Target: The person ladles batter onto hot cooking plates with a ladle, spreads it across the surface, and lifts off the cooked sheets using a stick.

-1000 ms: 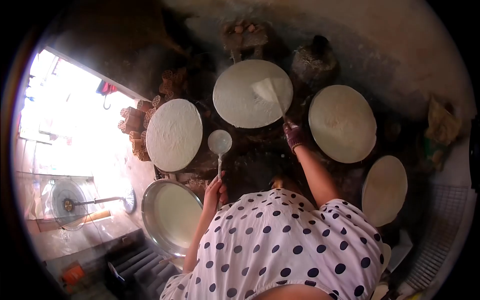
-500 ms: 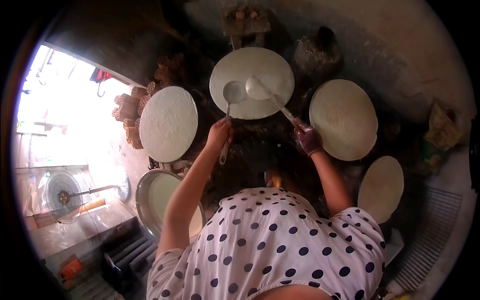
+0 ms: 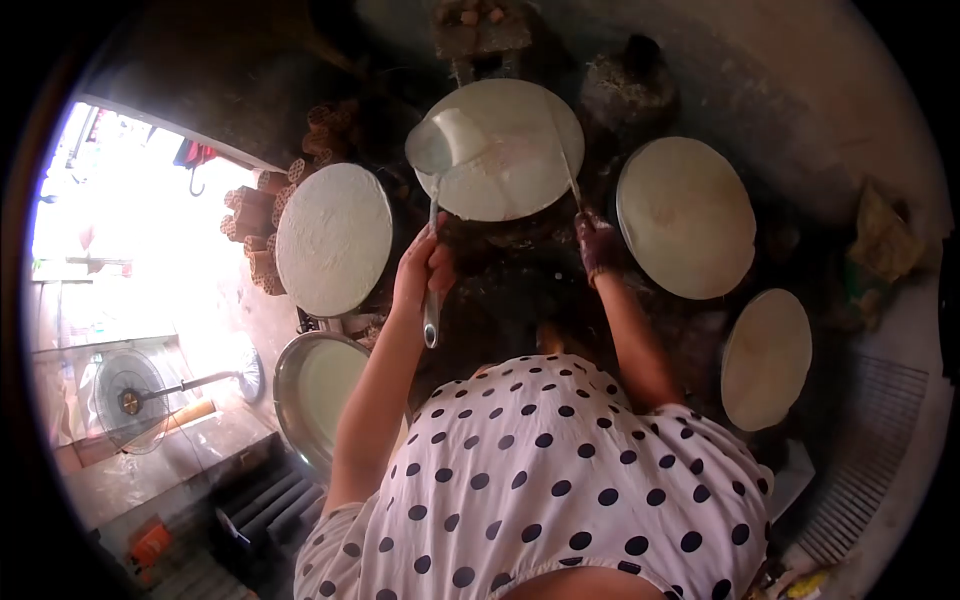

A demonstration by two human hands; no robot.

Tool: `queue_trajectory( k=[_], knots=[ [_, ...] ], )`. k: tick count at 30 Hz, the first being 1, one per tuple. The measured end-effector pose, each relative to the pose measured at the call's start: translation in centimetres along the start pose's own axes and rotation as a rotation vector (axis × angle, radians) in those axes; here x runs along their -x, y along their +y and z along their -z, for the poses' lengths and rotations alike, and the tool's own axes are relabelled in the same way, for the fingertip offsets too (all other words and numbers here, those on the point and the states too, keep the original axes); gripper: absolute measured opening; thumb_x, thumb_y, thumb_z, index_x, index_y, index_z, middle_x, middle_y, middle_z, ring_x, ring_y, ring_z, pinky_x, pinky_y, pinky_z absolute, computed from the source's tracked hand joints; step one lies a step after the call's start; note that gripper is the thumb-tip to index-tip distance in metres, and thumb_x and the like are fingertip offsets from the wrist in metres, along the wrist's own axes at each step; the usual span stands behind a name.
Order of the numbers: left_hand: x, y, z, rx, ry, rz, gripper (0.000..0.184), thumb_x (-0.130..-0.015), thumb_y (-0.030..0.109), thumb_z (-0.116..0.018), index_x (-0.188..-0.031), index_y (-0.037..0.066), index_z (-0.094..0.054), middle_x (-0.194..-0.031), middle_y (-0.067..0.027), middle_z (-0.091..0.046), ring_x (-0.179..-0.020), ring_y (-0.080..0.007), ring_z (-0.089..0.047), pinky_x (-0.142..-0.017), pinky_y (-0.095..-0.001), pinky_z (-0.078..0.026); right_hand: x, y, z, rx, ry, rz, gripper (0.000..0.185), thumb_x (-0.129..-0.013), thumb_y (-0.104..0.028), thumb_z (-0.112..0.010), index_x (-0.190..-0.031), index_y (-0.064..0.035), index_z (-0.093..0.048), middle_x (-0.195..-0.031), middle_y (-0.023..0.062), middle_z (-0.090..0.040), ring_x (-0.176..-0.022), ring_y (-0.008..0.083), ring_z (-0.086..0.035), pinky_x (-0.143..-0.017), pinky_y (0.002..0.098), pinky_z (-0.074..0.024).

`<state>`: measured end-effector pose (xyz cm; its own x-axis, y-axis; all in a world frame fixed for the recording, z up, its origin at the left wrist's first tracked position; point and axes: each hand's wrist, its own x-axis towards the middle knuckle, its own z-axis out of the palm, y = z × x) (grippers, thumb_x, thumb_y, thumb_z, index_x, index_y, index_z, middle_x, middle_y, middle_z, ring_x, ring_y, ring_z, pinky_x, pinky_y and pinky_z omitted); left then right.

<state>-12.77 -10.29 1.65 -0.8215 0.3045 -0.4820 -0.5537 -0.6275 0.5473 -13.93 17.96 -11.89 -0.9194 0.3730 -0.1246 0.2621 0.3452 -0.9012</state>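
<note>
My left hand [image 3: 423, 268] is closed round the handle of a ladle [image 3: 429, 148], whose round bowl is over the left part of the middle round pan [image 3: 510, 190]. White batter shows beside the ladle bowl. My right hand [image 3: 597, 243], in a dark purple glove, grips a thin utensil [image 3: 568, 165] that reaches over the right side of the same pan. Round pale pans stand to the left [image 3: 335, 240] and right [image 3: 687, 218] of the middle one. A metal basin of pale batter [image 3: 325, 395] sits below the left pan, partly behind my left arm.
Another round pan [image 3: 767, 360] is at the lower right. Perforated briquettes [image 3: 250, 215] are stacked by the left pan. A fan [image 3: 130, 400] stands at the far left. A slatted rack [image 3: 865, 465] is at the right edge, and a small brick stand [image 3: 482, 38] is behind the middle pan.
My left hand has brought the ladle from beside the basin up over the middle pan, then to its left side. The right hand's utensil swung towards the centre and back to the right.
</note>
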Motion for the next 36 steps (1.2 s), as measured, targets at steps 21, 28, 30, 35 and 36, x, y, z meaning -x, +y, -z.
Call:
queue_trajectory(
  k=[21, 28, 30, 35, 36],
  knots=[
    [10.7, -4.0, 5.5, -0.402, -0.107, 0.373, 0.039, -0.097, 0.017, -0.045, -0.135, 0.011, -0.043, -0.058, 0.0031, -0.038, -0.04, -0.0073, -0.035, -0.035, -0.0203, -0.027, 20.6, 7.8, 0.2, 0.598, -0.317, 0.226, 0.036, -0.086, -0.035, -0.061, -0.111, -0.0102, -0.063, -0.094, 0.0156, -0.068, -0.085, 0.0305, -0.065, -0.075, 0.0415, -0.0503],
    [7.7, -9.9, -1.4, 0.062, -0.069, 0.532, 0.045, -0.098, 0.02, -0.044, -0.141, 0.009, -0.035, -0.057, 0.0055, -0.032, -0.035, -0.005, -0.03, -0.033, -0.0201, -0.026, 16.7, 10.9, 17.9, 0.708, 0.019, -0.237, 0.045, -0.086, -0.046, -0.057, -0.098, -0.0035, -0.066, -0.085, 0.0192, -0.067, -0.077, 0.0335, -0.066, -0.071, 0.0444, -0.0497],
    [7.7, -9.7, -4.1, 0.113, -0.064, 0.589, 0.046, -0.097, 0.018, -0.044, -0.141, 0.008, -0.035, -0.056, 0.0051, -0.032, -0.035, -0.0047, -0.031, -0.032, -0.0194, -0.025, 14.2, 11.9, 22.1, 0.842, 0.228, -0.358, 0.052, -0.089, -0.05, -0.049, -0.091, -0.0006, -0.065, -0.083, 0.0205, -0.066, -0.079, 0.0374, -0.064, -0.071, 0.0456, -0.0496],
    [6.9, -11.6, -9.3, -0.713, -0.129, 0.106, 0.043, -0.097, 0.012, -0.042, -0.139, 0.006, -0.039, -0.052, 0.0036, -0.035, -0.035, -0.005, -0.031, -0.031, -0.0196, -0.024, 11.5, 16.8, 30.7, 0.751, 0.549, -0.475, 0.04, -0.084, -0.048, -0.058, -0.106, -0.0152, -0.06, -0.098, 0.0155, -0.064, -0.088, 0.0353, -0.063, -0.076, 0.0455, -0.0507],
    [6.2, -12.2, -10.4, -0.663, -0.038, 0.15, 0.043, -0.097, 0.013, -0.042, -0.139, 0.006, -0.039, -0.051, 0.0035, -0.035, -0.034, -0.0053, -0.031, -0.031, -0.0201, -0.024, 11.6, 16.6, 30.7, 0.791, 0.557, -0.483, 0.044, -0.081, -0.05, -0.061, -0.108, -0.0155, -0.057, -0.102, 0.0142, -0.061, -0.092, 0.0338, -0.062, -0.077, 0.0444, -0.0508]
  ],
)
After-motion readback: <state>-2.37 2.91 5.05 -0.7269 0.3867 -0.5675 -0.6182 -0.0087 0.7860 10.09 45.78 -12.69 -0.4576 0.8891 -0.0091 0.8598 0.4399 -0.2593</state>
